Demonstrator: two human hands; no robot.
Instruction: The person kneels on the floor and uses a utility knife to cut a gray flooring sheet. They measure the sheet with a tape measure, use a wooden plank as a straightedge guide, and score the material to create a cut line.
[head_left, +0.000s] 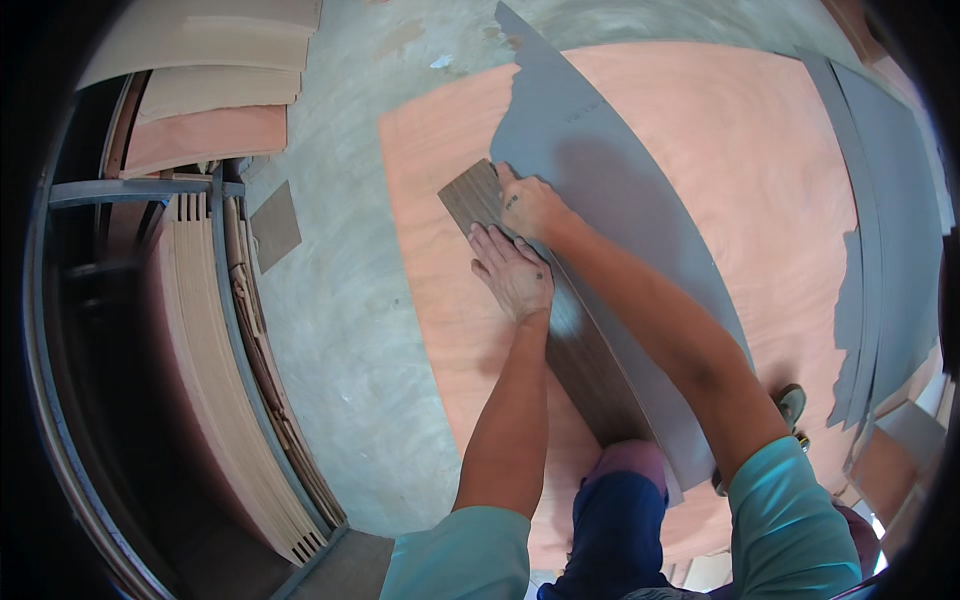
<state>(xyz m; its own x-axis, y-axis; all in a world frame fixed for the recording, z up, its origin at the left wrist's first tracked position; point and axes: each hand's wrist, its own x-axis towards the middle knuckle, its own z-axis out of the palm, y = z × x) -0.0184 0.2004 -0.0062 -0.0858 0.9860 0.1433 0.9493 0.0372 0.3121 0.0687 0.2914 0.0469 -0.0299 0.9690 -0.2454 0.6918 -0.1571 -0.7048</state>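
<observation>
A long brown wood-grain plank (590, 385) lies slantwise over a grey sheet (620, 210) with a ragged left edge near its far end. My left hand (515, 277) rests flat on the plank, fingers stretched out and pressing down. Closed at the plank's right edge, near its far end, is my right hand (533, 208). Its index finger points forward and the other fingers are curled under; whatever they hold is hidden. My bent knee (630, 462) is on the near end of the plank. Beneath everything lies a large pinkish plywood board (430, 250).
On the left stands a metal rack (215, 300) with stacked boards (215, 370) on edge. A small brown offcut (276, 226) lies on the greenish floor (340, 320). More grey sheets (905, 220) with ragged edges lie at the right. A shoe (791, 405) shows beside my right arm.
</observation>
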